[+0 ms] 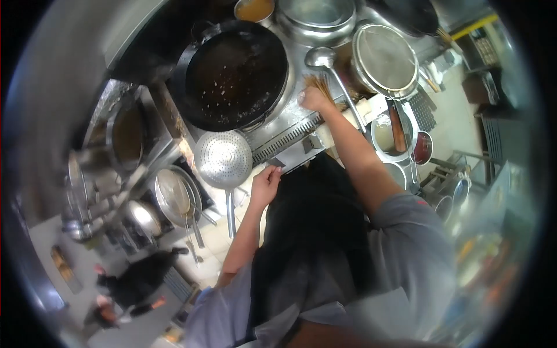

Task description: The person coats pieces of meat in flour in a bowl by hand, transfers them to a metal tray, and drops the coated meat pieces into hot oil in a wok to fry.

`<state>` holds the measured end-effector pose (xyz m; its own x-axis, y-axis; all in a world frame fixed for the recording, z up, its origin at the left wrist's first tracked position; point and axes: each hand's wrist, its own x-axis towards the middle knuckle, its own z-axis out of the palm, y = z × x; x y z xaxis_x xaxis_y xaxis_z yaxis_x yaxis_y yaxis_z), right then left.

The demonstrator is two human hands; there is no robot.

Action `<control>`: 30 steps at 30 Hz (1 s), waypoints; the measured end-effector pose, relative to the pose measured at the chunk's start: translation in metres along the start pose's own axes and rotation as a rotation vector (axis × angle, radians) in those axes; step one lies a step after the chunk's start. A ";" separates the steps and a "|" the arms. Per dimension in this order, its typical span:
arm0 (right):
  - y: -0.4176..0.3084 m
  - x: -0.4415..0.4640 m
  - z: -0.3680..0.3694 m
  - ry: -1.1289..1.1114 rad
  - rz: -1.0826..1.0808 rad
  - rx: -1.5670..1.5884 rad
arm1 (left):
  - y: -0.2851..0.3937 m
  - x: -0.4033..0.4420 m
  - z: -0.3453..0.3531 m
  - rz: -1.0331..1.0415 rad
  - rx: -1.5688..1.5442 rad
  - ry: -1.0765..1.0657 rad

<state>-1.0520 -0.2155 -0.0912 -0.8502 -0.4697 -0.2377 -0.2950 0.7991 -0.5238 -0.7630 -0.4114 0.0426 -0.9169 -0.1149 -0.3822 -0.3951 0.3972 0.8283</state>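
At the front edge of the metal stove, my left hand (266,184) is closed, its fingertips against a small dark piece at the edge. My right hand (314,99) is closed over the counter, beside a bamboo brush (322,84) whose bristles fan out behind it; part of the brush is hidden by the hand. A large black wok (235,75) with dark liquid and small bits sits left of my right hand. Between the wok and my left hand lies a perforated skimmer (223,159). Right of my right hand rests a steel ladle (333,72), its handle pointing toward me.
A round strainer (385,58) lies over a pot at the right, near a white pot (384,129) and a bowl of red sauce (423,147). Metal basins (317,14) stand at the back. Another person (136,281) is at the lower left, beyond more strainers (174,194).
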 end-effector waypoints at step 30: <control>-0.012 -0.015 -0.023 -0.104 -0.078 -0.007 | -0.030 -0.005 -0.020 -0.039 -0.212 -0.154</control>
<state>-1.0457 -0.2097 -0.0628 -0.7750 -0.5667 -0.2796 -0.3622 0.7609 -0.5383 -0.7479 -0.4412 0.0280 -0.8877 0.0196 -0.4601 -0.4481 0.1937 0.8728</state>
